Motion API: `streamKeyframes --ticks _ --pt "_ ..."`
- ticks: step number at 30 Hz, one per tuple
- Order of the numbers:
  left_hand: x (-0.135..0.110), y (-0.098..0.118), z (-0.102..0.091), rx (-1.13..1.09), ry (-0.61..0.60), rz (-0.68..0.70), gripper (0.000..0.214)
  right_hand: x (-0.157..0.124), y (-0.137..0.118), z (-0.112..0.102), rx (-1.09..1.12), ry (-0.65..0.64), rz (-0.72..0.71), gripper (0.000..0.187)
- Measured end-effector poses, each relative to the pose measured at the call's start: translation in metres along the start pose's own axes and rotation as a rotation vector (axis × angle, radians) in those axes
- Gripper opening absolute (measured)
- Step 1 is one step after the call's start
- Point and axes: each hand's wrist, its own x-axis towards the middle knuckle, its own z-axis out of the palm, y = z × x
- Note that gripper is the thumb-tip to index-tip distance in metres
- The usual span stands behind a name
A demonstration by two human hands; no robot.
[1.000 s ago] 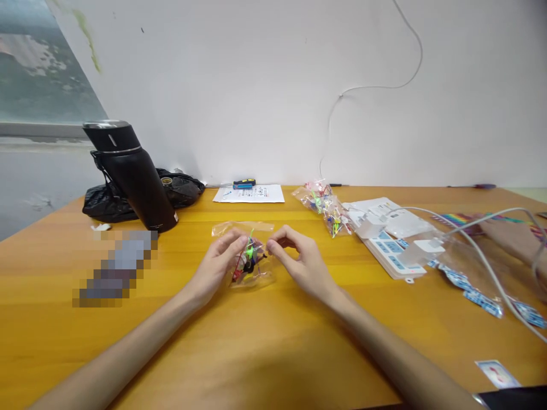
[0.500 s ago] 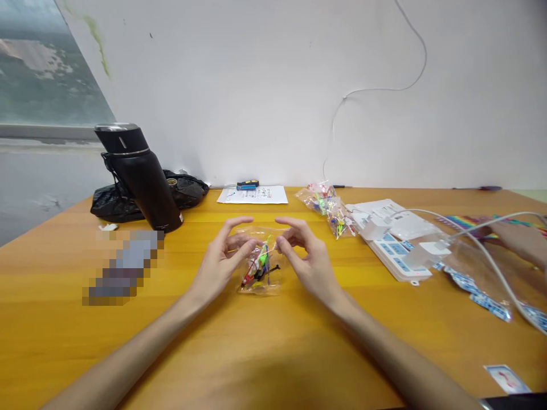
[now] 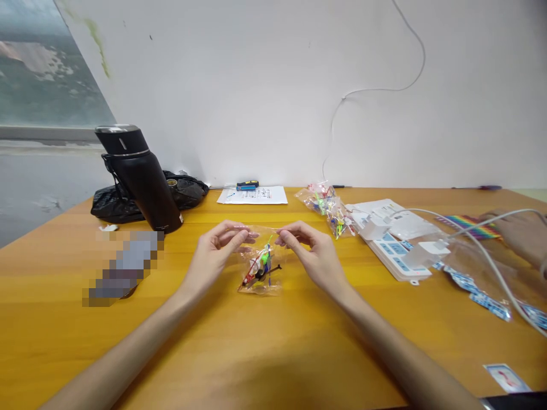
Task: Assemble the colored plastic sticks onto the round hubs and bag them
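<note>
Left hand (image 3: 213, 250), right hand (image 3: 315, 256), bag (image 3: 261, 267) between

The front bag (image 3: 261, 271) looks glossy plastic, the table (image 3: 239, 347) smooth wood, the bottle (image 3: 143, 185) matt.

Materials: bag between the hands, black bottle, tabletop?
Bag: clear plastic film, glossy; see-through, with bright crinkles.
Black bottle: probably coated metal, matte; even dark surface with soft sheen, though plastic isn't excluded.
Tabletop: wood or wood-look laminate, satin; grain-like bands and blurred reflections.
</note>
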Motion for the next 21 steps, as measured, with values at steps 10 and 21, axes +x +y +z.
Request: streamKeyframes --ticks 10,21 --pt "-0.002 -0.001 0.002 -0.039 0.002 -0.1 0.033 0.003 0.014 0.007 0.272 -0.07 0.157 0.032" --pt "0.003 -0.006 -0.005 -0.174 0.132 -0.139 0.03 -0.009 0.015 0.022 0.395 -0.461 0.312 0.029"
